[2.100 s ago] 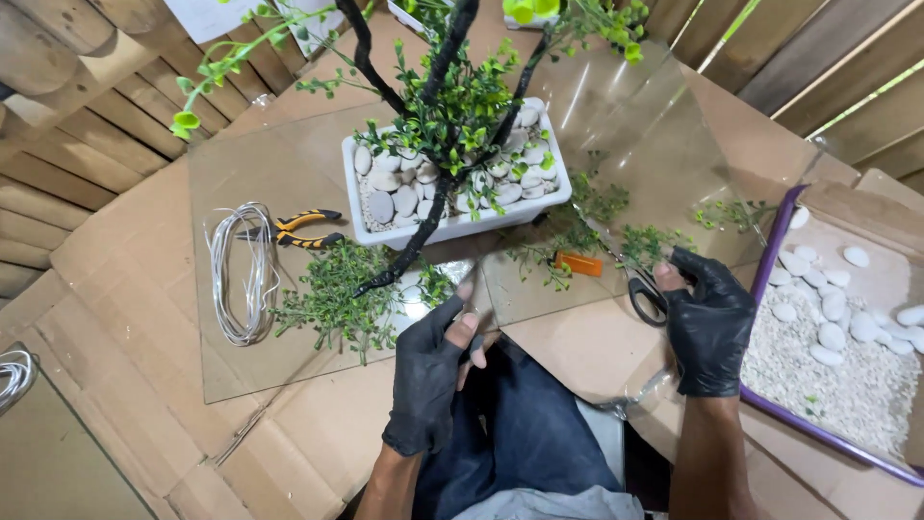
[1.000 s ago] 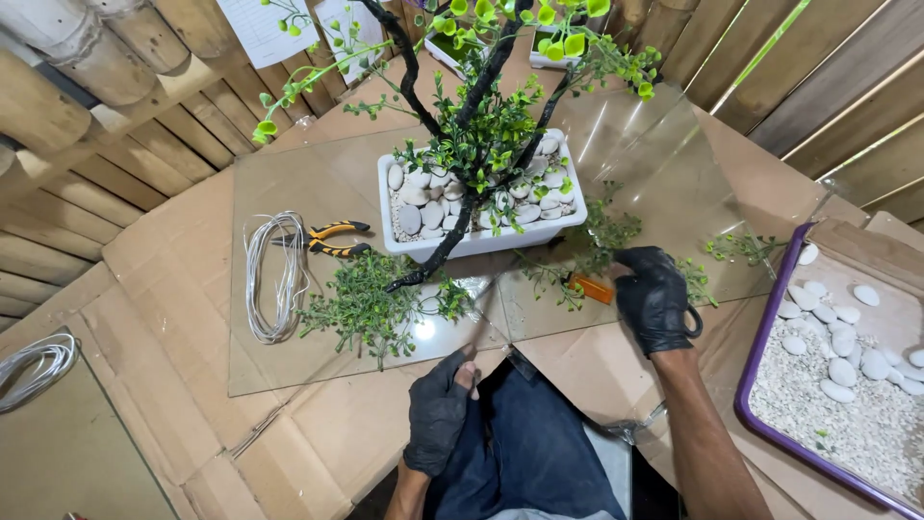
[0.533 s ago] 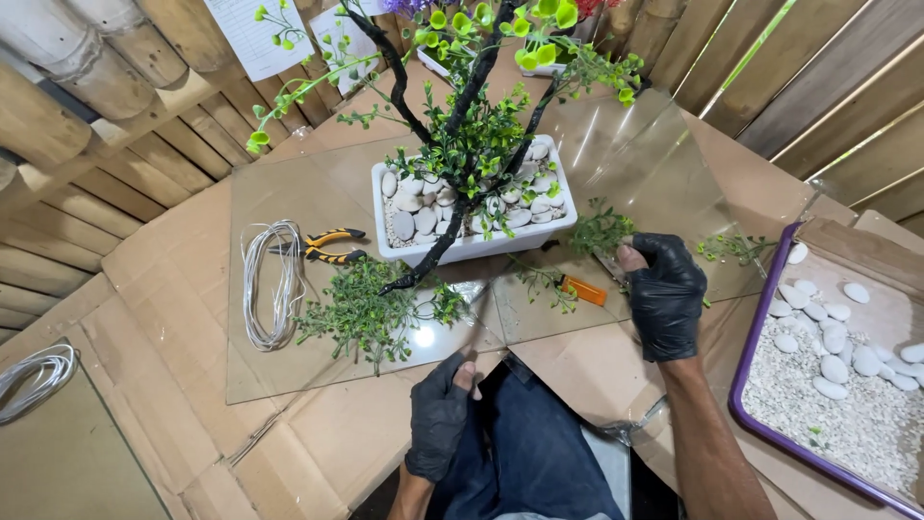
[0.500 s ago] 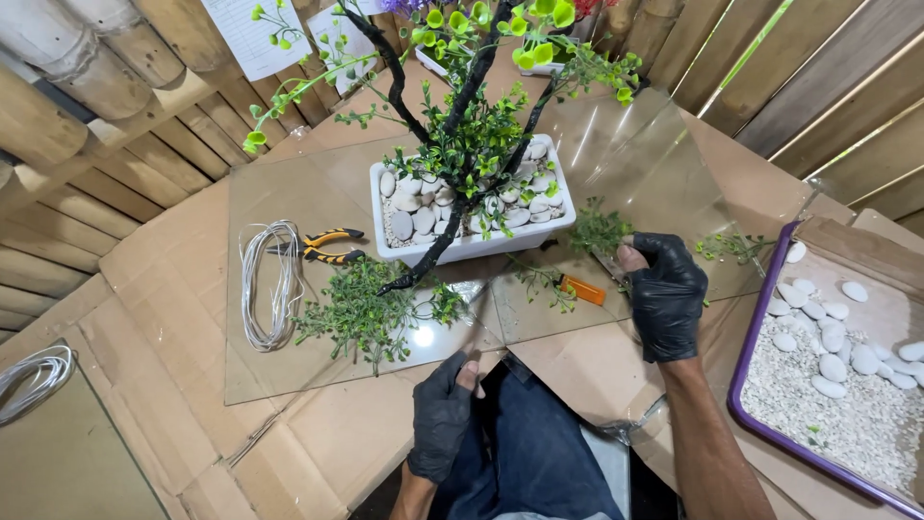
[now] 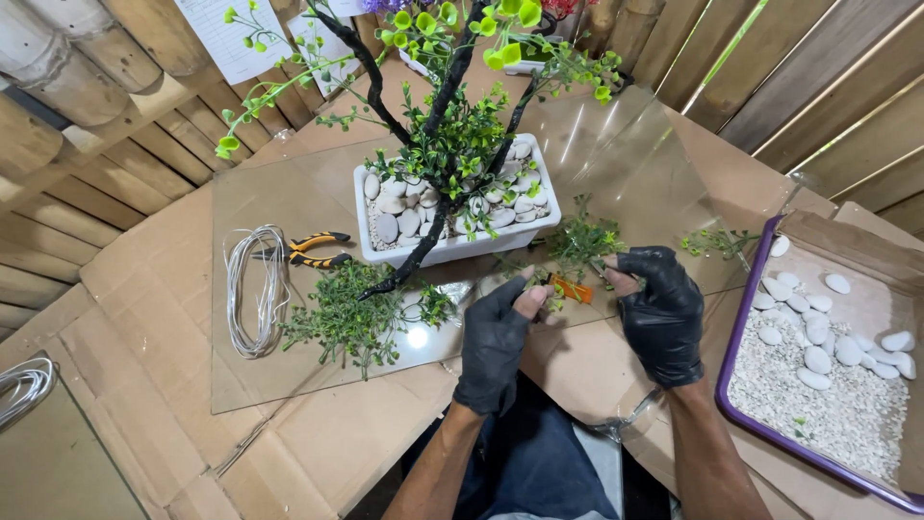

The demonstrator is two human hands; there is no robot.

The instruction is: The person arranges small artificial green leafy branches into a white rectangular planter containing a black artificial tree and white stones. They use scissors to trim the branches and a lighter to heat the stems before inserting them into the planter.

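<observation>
Both gloved hands meet just in front of the planter: the right hand [image 5: 662,313] is closed around a green sprig [image 5: 582,241] and, it seems, the scissors, which are mostly hidden in its grip, while the left hand [image 5: 496,337] has its fingers pinched at the sprig's lower end, beside the orange cutter [image 5: 575,290] lying on the glass sheet [image 5: 289,193]. The step in hand looks like trimming or readying a sprig for the artificial tree; a clean cut would call for the left fingers to steady the stem clear of the blades. Just behind stands the white planter [image 5: 452,246], filled with pale stones and dark branches. To the left lie a heap of cut greenery [image 5: 337,318], a wire coil [image 5: 252,289] and pliers [image 5: 308,250]; to the right, a purple tray [image 5: 731,356] of gravel and stones rests on the cardboard-covered worktop [image 5: 144,279]. Compared with half a second ago, the left hand has come up from the lap to the sprig, and the right has drawn the sprig nearer.
</observation>
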